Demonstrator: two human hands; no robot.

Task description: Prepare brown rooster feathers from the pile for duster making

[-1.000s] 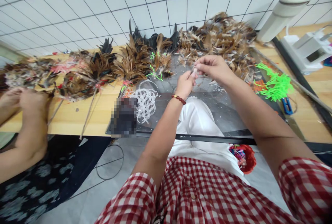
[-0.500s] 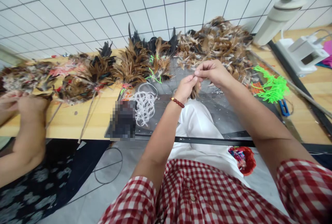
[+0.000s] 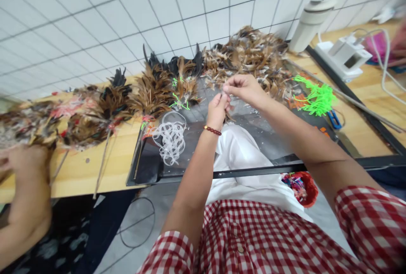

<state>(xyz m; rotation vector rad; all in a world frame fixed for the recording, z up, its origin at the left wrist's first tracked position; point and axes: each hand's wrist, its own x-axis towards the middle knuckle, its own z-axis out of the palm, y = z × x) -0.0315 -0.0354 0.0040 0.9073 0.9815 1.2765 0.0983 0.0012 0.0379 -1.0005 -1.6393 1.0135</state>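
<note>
My left hand [image 3: 218, 108], with a red bead bracelet on its wrist, is closed around a small bunch of brown feathers [image 3: 229, 115] whose tips hang below the fist. My right hand [image 3: 241, 87] pinches the top of the same bunch, the fingertips of both hands touching. Both hands hover over a glass pane [image 3: 253, 138] laid on the wooden table [image 3: 82, 168]. A big heap of loose brown feathers [image 3: 253, 56] lies just behind my hands. A coil of clear strips [image 3: 170, 138] lies on the pane to the left.
Finished feather dusters on sticks [image 3: 104, 109] lie along the table's left half. Another person's hand [image 3: 27, 160] works there. Neon green ties [image 3: 314, 96] and blue scissors [image 3: 333, 119] lie at right, with a white jug [image 3: 309, 22] and a white device [image 3: 344, 54] behind.
My view swung to the right and slightly down. My hands stayed together on the feather bunch, shifting a little left in the picture. The other person's hand moved lower on the left.
</note>
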